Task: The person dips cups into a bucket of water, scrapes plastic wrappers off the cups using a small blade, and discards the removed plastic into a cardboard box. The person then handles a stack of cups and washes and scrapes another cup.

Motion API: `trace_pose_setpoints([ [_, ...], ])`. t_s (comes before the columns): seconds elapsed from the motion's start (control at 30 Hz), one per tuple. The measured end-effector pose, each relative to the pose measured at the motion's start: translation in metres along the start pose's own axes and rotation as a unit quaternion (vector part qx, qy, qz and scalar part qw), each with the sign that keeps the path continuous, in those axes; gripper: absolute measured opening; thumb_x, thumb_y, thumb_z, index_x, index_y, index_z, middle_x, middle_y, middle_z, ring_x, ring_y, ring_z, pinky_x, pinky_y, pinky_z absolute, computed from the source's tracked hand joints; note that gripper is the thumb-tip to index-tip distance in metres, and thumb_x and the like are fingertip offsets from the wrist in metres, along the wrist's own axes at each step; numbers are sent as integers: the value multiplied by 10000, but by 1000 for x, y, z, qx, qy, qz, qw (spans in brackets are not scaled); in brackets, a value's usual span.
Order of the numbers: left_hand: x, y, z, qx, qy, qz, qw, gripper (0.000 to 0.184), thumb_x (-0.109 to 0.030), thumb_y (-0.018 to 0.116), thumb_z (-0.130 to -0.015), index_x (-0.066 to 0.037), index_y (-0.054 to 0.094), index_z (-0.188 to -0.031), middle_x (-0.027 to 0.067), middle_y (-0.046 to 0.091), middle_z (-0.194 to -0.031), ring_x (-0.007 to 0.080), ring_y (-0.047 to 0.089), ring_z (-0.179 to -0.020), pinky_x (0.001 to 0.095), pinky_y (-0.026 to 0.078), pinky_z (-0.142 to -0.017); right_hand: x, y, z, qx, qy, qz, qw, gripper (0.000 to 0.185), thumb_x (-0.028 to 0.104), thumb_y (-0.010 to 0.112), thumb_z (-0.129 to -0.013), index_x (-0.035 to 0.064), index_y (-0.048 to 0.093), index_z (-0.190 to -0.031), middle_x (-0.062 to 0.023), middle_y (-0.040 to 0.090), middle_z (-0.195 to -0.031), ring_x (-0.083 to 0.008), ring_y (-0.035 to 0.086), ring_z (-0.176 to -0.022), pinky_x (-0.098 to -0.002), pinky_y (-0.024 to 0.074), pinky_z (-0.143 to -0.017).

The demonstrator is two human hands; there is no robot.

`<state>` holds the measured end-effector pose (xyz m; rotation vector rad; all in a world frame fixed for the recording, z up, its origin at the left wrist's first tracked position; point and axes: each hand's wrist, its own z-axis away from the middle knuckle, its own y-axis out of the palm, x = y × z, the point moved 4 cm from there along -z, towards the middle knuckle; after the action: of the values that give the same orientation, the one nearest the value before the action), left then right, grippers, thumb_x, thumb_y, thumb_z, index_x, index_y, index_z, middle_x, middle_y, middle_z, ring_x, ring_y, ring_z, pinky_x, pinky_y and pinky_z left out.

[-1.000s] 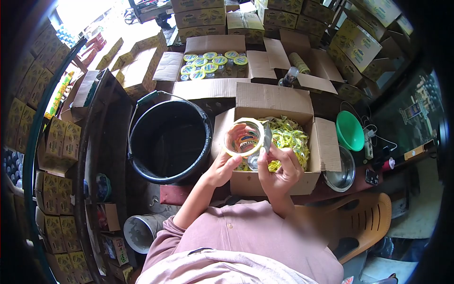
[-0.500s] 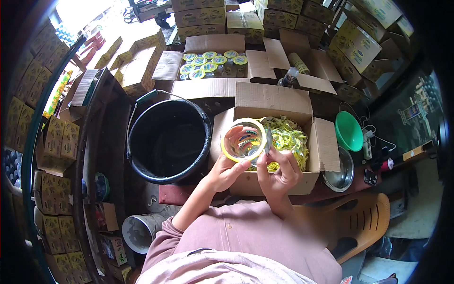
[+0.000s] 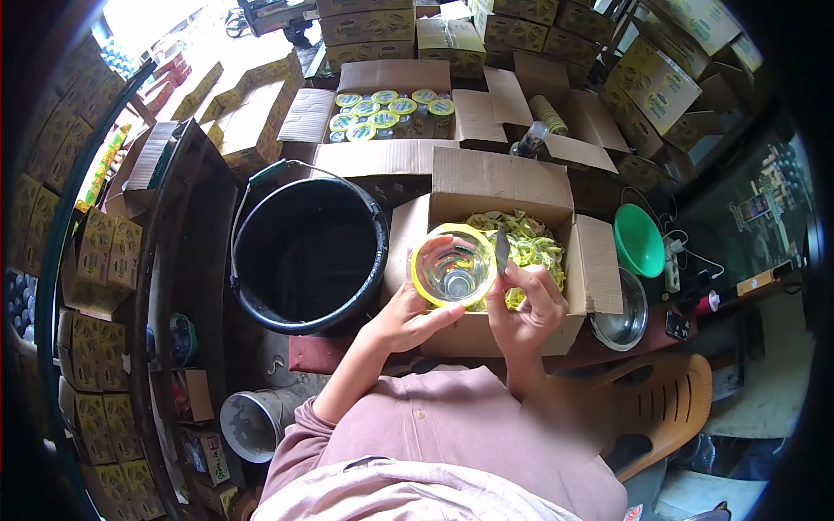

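My left hand [image 3: 407, 314] is wrapped round a clear plastic cup [image 3: 458, 280] with a yellow rim, its mouth turned towards me. Pinched in my right hand [image 3: 528, 313] is a small, flat dark blade [image 3: 501, 250], standing against or just beside the cup's right rim; whether they touch I cannot tell. Below and behind both hands sits an open cardboard box [image 3: 504, 181] heaped with thin yellow-green strips [image 3: 532, 239].
A large black bucket [image 3: 239, 295] stands left of the box. Further back, another carton [image 3: 382, 161] holds several yellow-lidded cups [image 3: 402, 106]. At right are a green bowl [image 3: 638, 239], a metal bowl [image 3: 621, 334] and a chair [image 3: 673, 408]. A grey bucket [image 3: 248, 425] is lower left.
The cup has turned a little and shifted slightly right, showing more of its base. My right hand has moved slightly right, and the blade's broad dark side shows more.
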<state>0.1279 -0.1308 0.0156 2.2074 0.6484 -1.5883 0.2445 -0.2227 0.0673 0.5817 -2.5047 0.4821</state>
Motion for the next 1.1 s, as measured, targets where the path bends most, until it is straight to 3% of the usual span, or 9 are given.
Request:
trace_pose_setpoints([
  [0.1, 0, 4, -2, -34, -16, 98, 994, 766, -287, 607, -781, -13, 161, -1341, 145, 299, -1315, 229, 309, -1229, 365, 233, -1027, 1, 0, 2, -10, 13, 0, 1000, 271, -57, 649, -647, 11, 648, -909, -49, 560, -637, -99, 556, -527, -214, 459, -497],
  [0.3, 2, 5, -5, -33, 6, 99, 995, 758, -304, 598, -787, -12, 169, -1340, 140, 294, -1320, 228, 294, -1240, 364, 228, -1030, 6, 0, 5, -12, 3, 25, 1000, 279, -53, 649, -648, 22, 651, -916, -36, 558, -637, -98, 558, -526, -218, 465, -502],
  [0.4, -2, 4, -2, -4, -27, 93, 995, 733, -194, 597, -805, -9, 138, -1347, 142, 242, -1339, 240, 313, -1224, 346, 207, -1036, 6, -1, 5, -15, -5, 36, 999, 283, -46, 649, -650, 26, 652, -924, -33, 558, -641, -99, 560, -530, -218, 467, -507],
  [0.5, 1, 1, -3, 3, 22, -4, 1000, 731, -200, 615, -792, -7, 164, -1334, 147, 293, -1304, 241, 320, -1216, 347, 199, -1038, 4, -2, 6, -9, -9, 48, 999, 288, -39, 650, -651, 28, 653, -931, -32, 557, -643, -101, 560, -534, -219, 467, -509],
  [0.7, -5, 2, -5, 24, 19, -48, 998, 743, -215, 647, -763, -10, 194, -1315, 151, 332, -1267, 241, 334, -1204, 343, 198, -1036, -3, -5, 0, 9, 1, 38, 999, 302, -49, 654, -644, 40, 656, -932, -32, 554, -636, -103, 554, -533, -220, 464, -507],
  [1.0, 11, 1, -10, 33, -25, -10, 999, 744, -222, 654, -748, -16, 210, -1308, 149, 327, -1250, 254, 340, -1198, 346, 235, -1025, -14, -7, 4, 18, 29, 25, 999, 280, -62, 652, -653, 32, 654, -916, -38, 553, -625, -106, 551, -529, -227, 455, -507],
  [1.1, 8, 5, -13, 58, -3, -59, 997, 734, -224, 647, -749, -18, 216, -1306, 146, 325, -1254, 248, 345, -1194, 342, 258, -1014, -23, -8, 3, 21, 46, 14, 999, 255, -78, 641, -653, 12, 641, -891, -48, 556, -640, -111, 551, -544, -226, 445, -517],
])
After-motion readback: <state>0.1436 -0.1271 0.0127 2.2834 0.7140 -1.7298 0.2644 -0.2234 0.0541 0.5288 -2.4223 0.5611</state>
